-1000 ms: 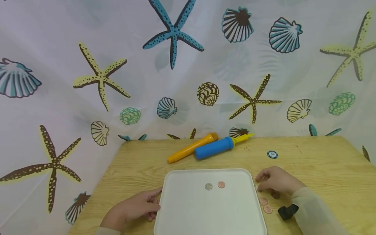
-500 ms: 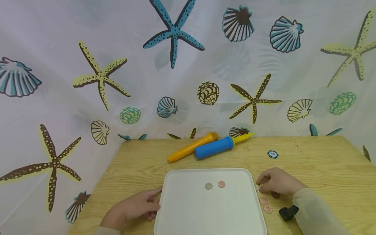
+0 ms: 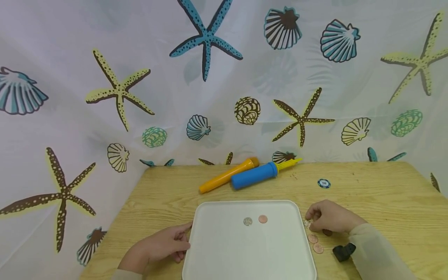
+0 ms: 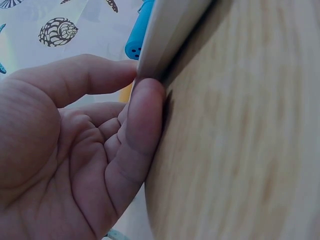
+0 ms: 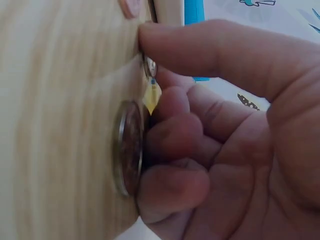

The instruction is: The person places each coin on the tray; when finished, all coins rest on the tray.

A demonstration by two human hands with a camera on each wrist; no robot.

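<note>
The tray (image 3: 224, 249) is cut off by the head view's lower edge. The right hand (image 3: 330, 217) hides most of the coin (image 3: 307, 223) it pinches. The chip's (image 3: 324, 183) number is too small to read.

Only one readable mark: poker chip (image 3: 324, 183), blue with white edge spots, lying on the desk (image 3: 385, 194) far right of the white tray (image 3: 224, 249), shows a number in its white centre that looks like "50", small and blurry in the head view. Coins on the tray (image 3: 247, 221) and the coins (image 3: 315, 243) on the desk near right: faces too small to read. Blue pump (image 3: 253, 176) and orange tube (image 3: 227, 176) at the far edge: no legible label. Wrist views: no text legible.
</note>
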